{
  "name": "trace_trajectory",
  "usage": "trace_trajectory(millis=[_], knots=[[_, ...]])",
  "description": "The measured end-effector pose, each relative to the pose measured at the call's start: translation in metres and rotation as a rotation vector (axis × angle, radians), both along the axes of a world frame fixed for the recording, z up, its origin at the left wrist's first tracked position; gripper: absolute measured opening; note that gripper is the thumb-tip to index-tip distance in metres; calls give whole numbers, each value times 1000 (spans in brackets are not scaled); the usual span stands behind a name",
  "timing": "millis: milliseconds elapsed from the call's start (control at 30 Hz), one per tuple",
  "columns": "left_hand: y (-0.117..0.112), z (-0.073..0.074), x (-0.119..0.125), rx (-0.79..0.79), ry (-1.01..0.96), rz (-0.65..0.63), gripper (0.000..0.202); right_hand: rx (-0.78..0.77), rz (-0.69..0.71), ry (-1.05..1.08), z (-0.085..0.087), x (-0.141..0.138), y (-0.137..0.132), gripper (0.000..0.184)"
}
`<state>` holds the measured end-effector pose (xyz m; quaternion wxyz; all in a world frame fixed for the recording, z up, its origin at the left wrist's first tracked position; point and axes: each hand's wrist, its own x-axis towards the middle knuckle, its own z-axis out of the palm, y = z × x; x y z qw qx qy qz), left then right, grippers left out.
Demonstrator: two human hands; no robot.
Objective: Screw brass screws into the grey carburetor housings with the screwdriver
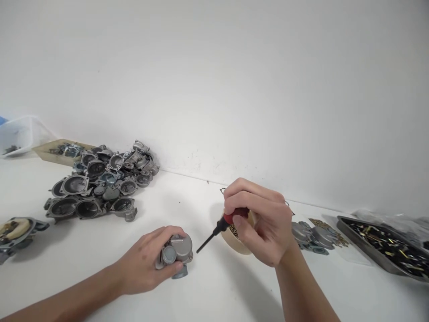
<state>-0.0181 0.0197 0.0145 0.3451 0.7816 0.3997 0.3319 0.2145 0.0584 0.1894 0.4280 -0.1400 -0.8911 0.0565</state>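
Observation:
My left hand [152, 259] is wrapped round a grey metal carburetor body [182, 247] low over the white table, its round cap facing up. In my right hand [259, 219] is a screwdriver [219, 227] with a red and black handle and a dark shaft. The shaft slants down to the left, and its tip is a short way right of the carburetor, apart from it. Behind my right hand, partly hidden by it, stands a cream bowl [236, 241] with small brass-coloured parts inside.
Many grey carburetor bowls [100, 179] are heaped at the left, near a tan tray [50, 152] and a clear bin [30, 132]. Another carburetor part [18, 232] lies at the left edge. On the right are more castings [315, 235], brass screws [331, 230] and a dark metal tray [378, 255] of small parts.

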Motion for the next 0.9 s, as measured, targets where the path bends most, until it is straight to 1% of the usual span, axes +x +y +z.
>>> trace_trajectory(millis=[133, 333, 500, 700, 800, 900], knots=[[1, 1, 0, 17, -3, 2, 37, -41, 14, -20, -9, -4, 1, 17], [1, 3, -1, 23, -10, -5, 36, -48, 8, -45, -14, -7, 3, 17], [0, 4, -1, -1, -20, -1, 36, -52, -5, -81, -15, -9, 2, 18], [0, 3, 0, 5, -5, 11, 38, -49, 29, -107, -15, -8, -1, 18], [1, 3, 0, 12, -17, 7, 36, -46, 67, -133, -15, -9, -2, 23], [2, 4, 0, 18, -23, 1, 35, -45, 69, -154, -14, -8, -1, 29]])
